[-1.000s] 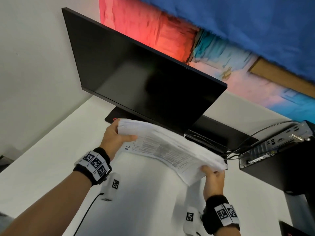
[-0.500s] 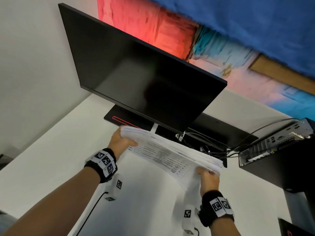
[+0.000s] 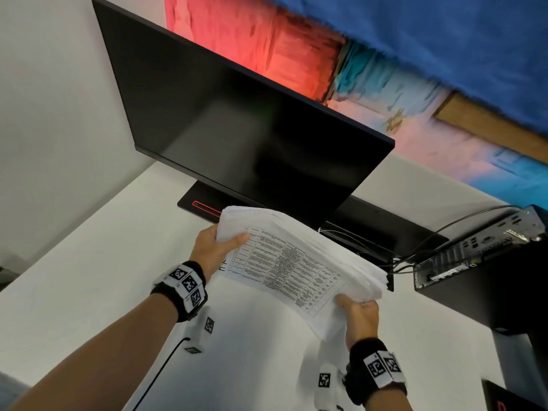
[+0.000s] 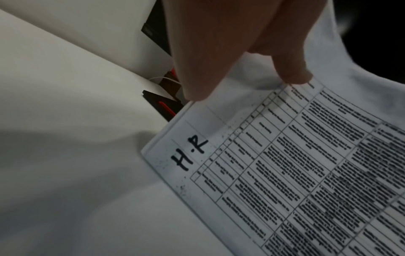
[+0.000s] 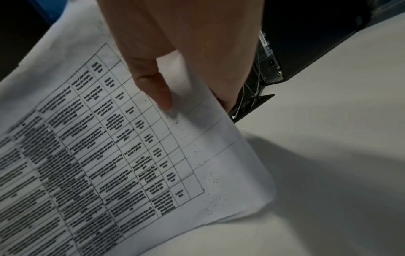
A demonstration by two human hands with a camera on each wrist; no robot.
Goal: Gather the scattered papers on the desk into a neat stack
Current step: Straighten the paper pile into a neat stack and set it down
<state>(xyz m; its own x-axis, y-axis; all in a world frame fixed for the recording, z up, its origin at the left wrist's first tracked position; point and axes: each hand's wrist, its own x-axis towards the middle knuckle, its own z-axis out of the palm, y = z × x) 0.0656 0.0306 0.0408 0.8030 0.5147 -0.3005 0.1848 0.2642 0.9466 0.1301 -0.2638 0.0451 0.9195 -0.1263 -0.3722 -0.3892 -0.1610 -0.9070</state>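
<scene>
— Above the white surface [image 3: 89,277], in front of the monitor [image 3: 237,129]: is that where you have the papers [image 3: 296,262]?

— Yes. You hold them off the surface as one thick bundle, tilted, with the far edge higher than the near one. The printed table faces you, and "H.R" is handwritten at the corner by your left hand [image 3: 212,247].

— How is your left grip set?

— Your left hand has the left end of the papers. The thumb [image 3: 237,241] lies across the top sheet, and the fingers go out of sight behind the bundle. The left wrist view shows two fingertips [image 4: 293,76] pressed to the top sheet just above the table's header row.

— And your right grip?

— Your right hand [image 3: 360,317] pinches the lower right corner, thumb on the printed side, the other fingers behind the sheets. In the right wrist view the sheets fan apart a little at that corner, so the edges are not flush.

— What lies beyond the papers?

— The monitor's black base [image 3: 207,203] with a red line sits just behind your left hand. A small computer [image 3: 480,247] lies to the right with cables [image 3: 415,253] running toward the base.
</scene>
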